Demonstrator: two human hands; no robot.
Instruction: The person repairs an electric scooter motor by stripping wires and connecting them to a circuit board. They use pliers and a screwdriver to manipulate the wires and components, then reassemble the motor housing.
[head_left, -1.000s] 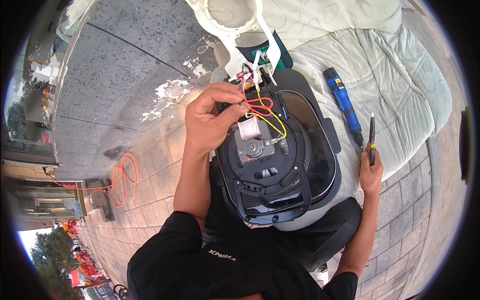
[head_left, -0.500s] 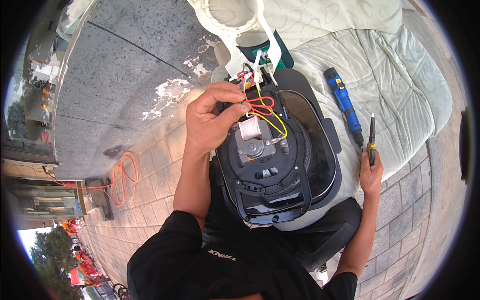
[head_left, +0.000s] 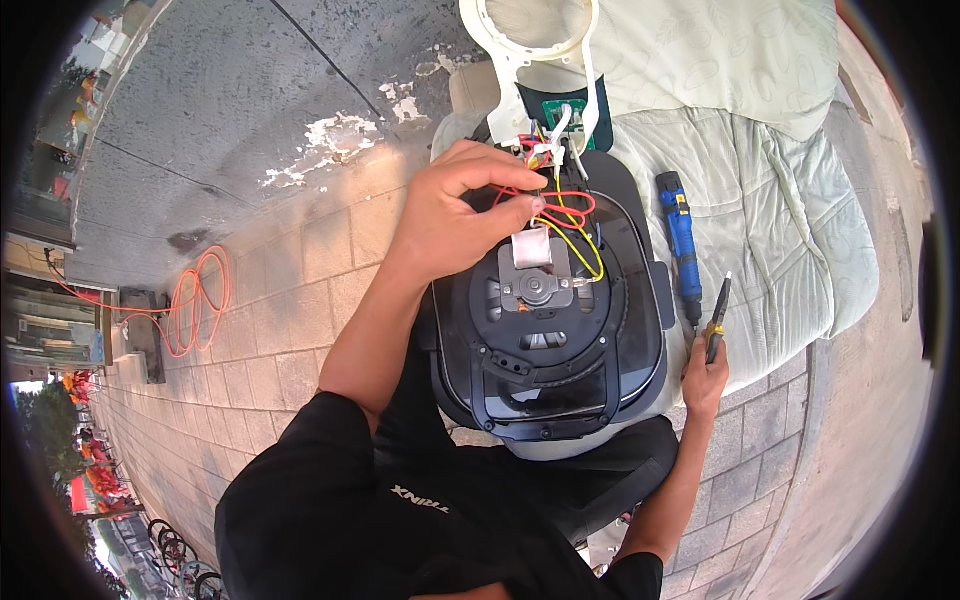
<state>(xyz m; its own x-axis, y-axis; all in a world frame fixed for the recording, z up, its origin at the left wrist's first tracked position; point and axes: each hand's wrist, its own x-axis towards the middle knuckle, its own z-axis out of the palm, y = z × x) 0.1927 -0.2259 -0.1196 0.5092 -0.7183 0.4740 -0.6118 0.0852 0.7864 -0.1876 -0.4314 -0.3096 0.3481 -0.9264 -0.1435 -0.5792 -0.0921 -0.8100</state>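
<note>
A black, rounded appliance [head_left: 655, 365] lies in front of me with its inside exposed. On it sits a small grey motor [head_left: 537, 289] with a white-wrapped block [head_left: 532, 248]. My left hand [head_left: 450, 215] reaches over from the left, thumb and forefinger pinched together on a red wire [head_left: 574, 222]. Beside it a yellow wire [head_left: 596, 262] curves down toward the motor. Off to the right, my right hand [head_left: 705, 380] is closed around a pair of pliers [head_left: 717, 328] with yellow-and-black handles, jaws pointing away from me.
A blue cordless screwdriver [head_left: 681, 235] lies on the pale quilted cushion [head_left: 760, 200], close to the pliers. Beyond the appliance are a white plastic frame [head_left: 508, 95] and a green circuit board [head_left: 563, 114]. An orange cable [head_left: 201, 300] lies coiled on the paving at left.
The view has shifted, so the appliance and cushion sit differently in the picture. My left hand still pinches at the red wire; the pliers now tilt more to the left at their handles.
</note>
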